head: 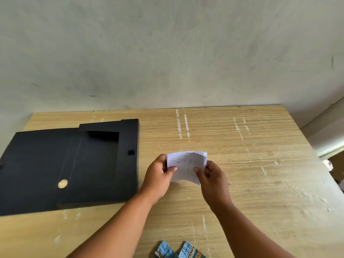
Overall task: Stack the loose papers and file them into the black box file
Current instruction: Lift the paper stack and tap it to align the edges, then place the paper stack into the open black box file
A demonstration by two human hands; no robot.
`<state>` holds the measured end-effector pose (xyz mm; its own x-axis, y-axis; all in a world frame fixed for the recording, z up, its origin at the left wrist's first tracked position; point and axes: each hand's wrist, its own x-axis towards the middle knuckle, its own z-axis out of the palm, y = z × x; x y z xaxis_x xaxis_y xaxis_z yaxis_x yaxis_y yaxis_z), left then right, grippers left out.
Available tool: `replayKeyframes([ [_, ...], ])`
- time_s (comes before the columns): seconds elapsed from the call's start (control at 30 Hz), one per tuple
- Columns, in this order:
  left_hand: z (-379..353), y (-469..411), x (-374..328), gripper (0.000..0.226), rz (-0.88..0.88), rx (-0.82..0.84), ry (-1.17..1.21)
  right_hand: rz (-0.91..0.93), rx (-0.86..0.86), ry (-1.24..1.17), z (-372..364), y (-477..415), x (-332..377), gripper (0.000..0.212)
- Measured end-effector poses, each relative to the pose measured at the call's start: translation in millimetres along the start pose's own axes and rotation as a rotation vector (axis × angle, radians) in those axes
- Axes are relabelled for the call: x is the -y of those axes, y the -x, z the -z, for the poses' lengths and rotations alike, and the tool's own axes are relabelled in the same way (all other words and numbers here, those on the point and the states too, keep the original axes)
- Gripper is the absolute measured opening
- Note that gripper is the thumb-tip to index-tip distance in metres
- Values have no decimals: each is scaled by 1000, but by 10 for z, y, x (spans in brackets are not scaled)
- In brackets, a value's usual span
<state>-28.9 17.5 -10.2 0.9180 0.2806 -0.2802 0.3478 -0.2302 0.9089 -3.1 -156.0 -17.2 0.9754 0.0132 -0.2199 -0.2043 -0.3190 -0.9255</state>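
Item: small sheaf of white printed papers [186, 165], held above the middle of the pale wood-grain desk [242, 164], just right of the open black card box file [70, 164] lying flat at the desk's left edge.
Handling (judged): light, limp, prone to fanning and slipping; best pinched at opposite side edges.
Grip: left hand [158, 176] and right hand [212, 180] each closed narrowly, thumb over fingers, on one side edge.
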Motion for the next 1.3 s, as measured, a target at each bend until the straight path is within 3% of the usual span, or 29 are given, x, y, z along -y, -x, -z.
replayKeyframes([
  [0.17, -205, 60, 48, 13, 10, -78, -159, 90, 16, 171, -7, 33, -181, 7],
  [0.37, -378, 162, -14, 43, 120, -55, -216, 76, 105, 383, -12, 89, -311, 24],
  [0.53, -309, 140, 3, 8, 132, -65, -278, 45, 130, 441, -56, 109, -269, 14],
  [0.6, -206, 126, -12, 6, 118, -61, -306, 47, 157, 415, -93, 109, -218, 11],
  [0.8, 400, 60, -54, 10, 141, -68, -259, 64, 239, 308, -461, 168, 85, 8],
  [1.03, 1531, 77, 147, 9, 195, -168, 38, 62, 318, 172, -1315, 280, 591, 7],
  [1.17, 2097, -10, 430, 15, 251, -264, 70, 33, 218, 220, -1759, 316, 700, 15],
  [1.3, 2446, -109, 658, 26, 311, -340, 35, -21, 78, 307, -2000, 286, 579, 36],
])
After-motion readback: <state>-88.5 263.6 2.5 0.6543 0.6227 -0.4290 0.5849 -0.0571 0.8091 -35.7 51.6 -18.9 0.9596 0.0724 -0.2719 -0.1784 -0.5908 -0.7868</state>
